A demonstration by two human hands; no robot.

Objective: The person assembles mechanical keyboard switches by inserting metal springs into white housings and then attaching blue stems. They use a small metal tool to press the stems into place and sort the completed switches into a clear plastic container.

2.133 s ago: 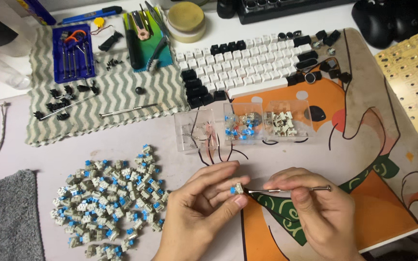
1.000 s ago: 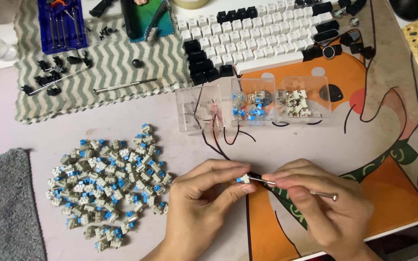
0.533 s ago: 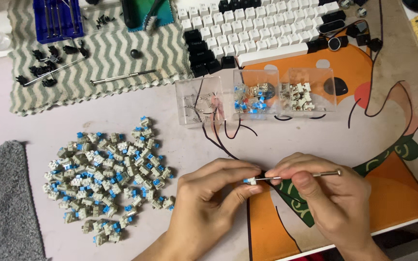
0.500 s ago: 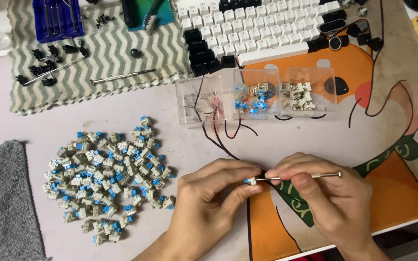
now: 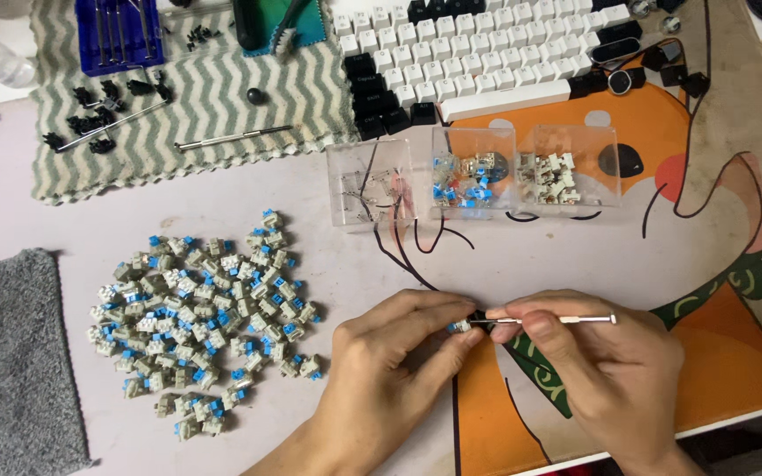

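Lower centre: blue switch [image 5: 462,327] is pinched in closed left hand [image 5: 394,375]; thin metal tool [image 5: 557,320] is gripped by closed right hand [image 5: 606,370], tip at switch; switch pile [image 5: 200,322] is left.

Head view. Left hand [image 5: 390,370] pinches a blue-stemmed key switch [image 5: 461,327] between its fingers [image 5: 451,344]; right hand [image 5: 601,370] holds a thin metal tool [image 5: 566,319] with its tip at the switch. Left: pile of loose switches [image 5: 196,308] on the bench [image 5: 222,220]. Above: clear compartment box [image 5: 474,172], keyboard [image 5: 478,44], striped cloth [image 5: 187,97].
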